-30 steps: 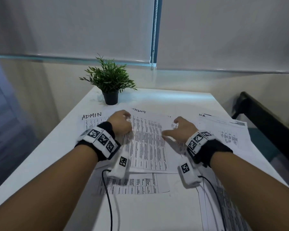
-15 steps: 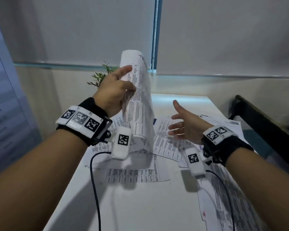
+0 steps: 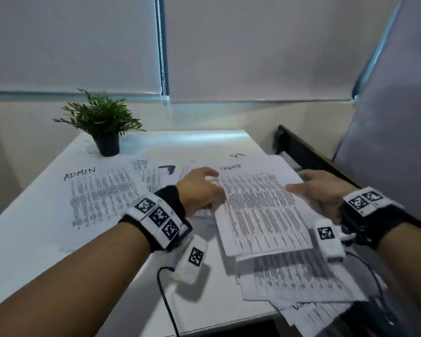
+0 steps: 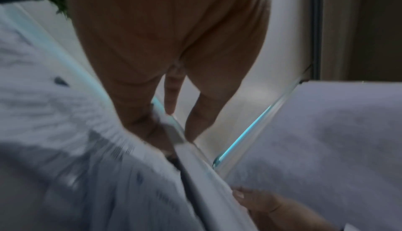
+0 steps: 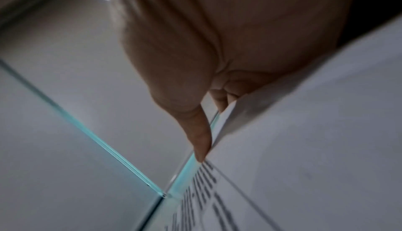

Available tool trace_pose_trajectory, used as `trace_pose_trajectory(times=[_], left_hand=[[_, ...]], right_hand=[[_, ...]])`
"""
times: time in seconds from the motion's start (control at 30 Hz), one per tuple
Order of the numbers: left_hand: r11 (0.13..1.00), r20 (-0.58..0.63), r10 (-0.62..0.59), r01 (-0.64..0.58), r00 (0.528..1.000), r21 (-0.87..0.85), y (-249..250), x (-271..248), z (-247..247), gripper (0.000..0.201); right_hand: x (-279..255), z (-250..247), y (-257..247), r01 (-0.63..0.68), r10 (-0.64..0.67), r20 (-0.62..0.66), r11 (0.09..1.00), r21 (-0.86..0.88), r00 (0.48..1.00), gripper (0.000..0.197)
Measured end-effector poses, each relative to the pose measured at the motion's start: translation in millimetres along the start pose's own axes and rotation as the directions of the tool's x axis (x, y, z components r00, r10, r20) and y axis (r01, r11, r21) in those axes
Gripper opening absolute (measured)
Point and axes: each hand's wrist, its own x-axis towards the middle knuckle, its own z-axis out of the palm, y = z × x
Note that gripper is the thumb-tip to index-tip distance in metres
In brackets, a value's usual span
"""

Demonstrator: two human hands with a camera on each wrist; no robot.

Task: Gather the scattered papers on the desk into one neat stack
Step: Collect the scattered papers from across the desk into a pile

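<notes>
The left hand (image 3: 199, 190) pinches the left edge of a white printed paper sheet (image 3: 260, 210), thumb on top; the right hand (image 3: 323, 193) grasps its right edge. The sheet hangs over a loose pile of printed papers (image 3: 299, 280) at the white desk's (image 3: 22, 239) near right. An "ADMIN"-headed sheet (image 3: 102, 193) lies left. Paper is light, floppy and slippery, so opposite-edge holds likely suit.

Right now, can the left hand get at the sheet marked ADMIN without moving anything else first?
Probably not at once: the left hand grips the lifted sheet. The ADMIN sheet lies uncovered just to its left, so the way itself looks free.
</notes>
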Motion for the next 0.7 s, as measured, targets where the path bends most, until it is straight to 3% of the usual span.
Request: trace_pose_trajectory(times=[0.07, 0.13, 0.2, 0.3, 0.4, 0.47, 0.53, 0.6, 0.7], left_hand=[[0.98, 0.094, -0.117, 0.099, 0.989, 0.171, -14.8, 4.5, 18.5, 0.064], [0.925, 0.115, -0.152, 0.1, 0.982, 0.367, -24.5, 8.9, 31.8, 0.069], [0.831, 0.087, -0.125, 0.057, 0.988, 0.553, -22.7, 7.1, 33.7, 0.064], [0.632, -0.033, 0.007, 0.021, 0.999, 0.774, -11.4, 1.1, 8.3, 0.058], [0.563, -0.177, 0.051, 0.118, 0.983, 0.818, -5.6, -2.2, -41.9, 0.051], [0.544, -0.28, 0.021, 0.223, 0.96, 0.809, -9.1, -6.6, -83.4, 0.042], [0.485, -0.361, -0.053, 0.34, 0.931, 0.806, -19.3, -10.9, -124.4, 0.037], [0.422, -0.443, -0.138, 0.458, 0.886, 0.783, -35.5, -18.6, -161.1, 0.044], [0.41, -0.548, -0.203, 0.579, 0.811, 0.705, -62.6, -30.9, -198.7, 0.061]], right_hand=[[-8.2, -9.0, 13.4, -0.036, 0.033, -0.017, 0.966, -0.255, 0.999, 0.028], [-10.6, -9.9, 23.3, -0.085, 0.093, -0.004, 0.894, -0.44, 0.996, 0.036], [-8.0, -4.4, 31.6, -0.15, 0.164, -0.026, 0.812, -0.564, 0.986, 0.045], [-4.5, 1.9, 30.0, -0.196, 0.14, -0.137, 0.733, -0.652, 0.981, 0.051], [-9.3, 7.8, 0.8, -0.148, 0.054, -0.158, 0.724, -0.673, 0.986, 0.054], [-7.5, 21.0, -25.6, -0.087, 0.033, -0.099, 0.788, -0.61, 0.995, 0.057], [-8.8, 43.7, -54.4, 0.007, -0.02, -0.019, 0.855, -0.518, 1.0, 0.048], [-7.4, 74.7, -83.7, 0.102, -0.095, 0.039, 0.869, -0.485, 0.995, 0.04], [-5.8, 129.7, -127.2, 0.251, -0.195, 0.165, 0.838, -0.485, 0.967, 0.044]])
